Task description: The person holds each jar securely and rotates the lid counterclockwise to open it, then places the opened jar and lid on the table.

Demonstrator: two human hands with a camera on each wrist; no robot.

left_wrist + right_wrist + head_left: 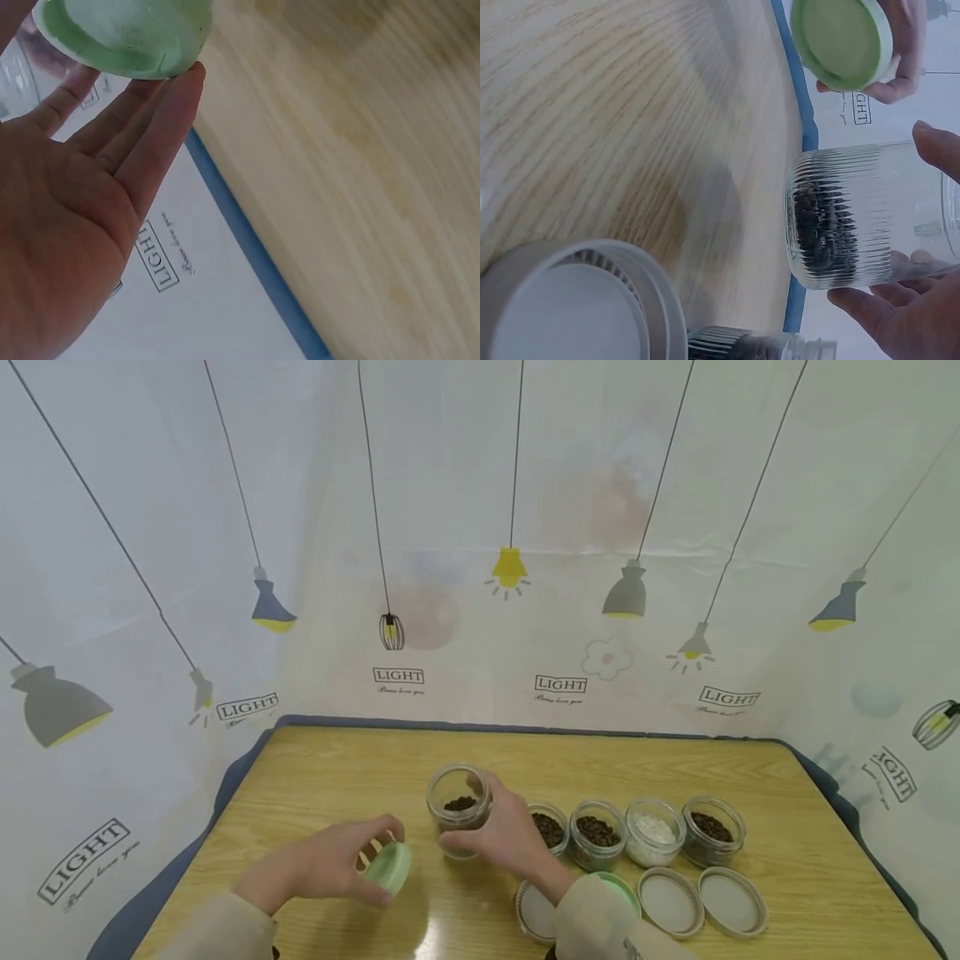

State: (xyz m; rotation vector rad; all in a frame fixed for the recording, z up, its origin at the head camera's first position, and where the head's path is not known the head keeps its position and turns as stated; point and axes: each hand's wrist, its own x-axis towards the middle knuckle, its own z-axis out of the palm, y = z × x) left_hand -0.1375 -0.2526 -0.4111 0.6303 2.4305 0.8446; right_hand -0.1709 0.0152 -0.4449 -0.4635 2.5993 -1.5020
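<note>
My left hand (318,864) pinches a light green round lid (390,868) by its edge, tilted on its side above the table. In the left wrist view, the fingertips sit at the rim of the lid (127,41). To its right, my right hand (513,835) grips a ribbed clear glass jar (456,774), its mouth uncovered. Dark brown bean-like pieces (821,225) fill the lower part of the jar. In the right wrist view the thumb and fingers wrap around the jar's (855,180) upper half. Lid and jar are apart, side by side.
Right of the held jar stands a row of uncovered glass jars (597,835), most with dark pieces, one jar (655,833) with white contents. Before them lie several lids, white (732,902) and one green lid (621,893). The wooden table (337,768) meets a printed wall sheet (450,510).
</note>
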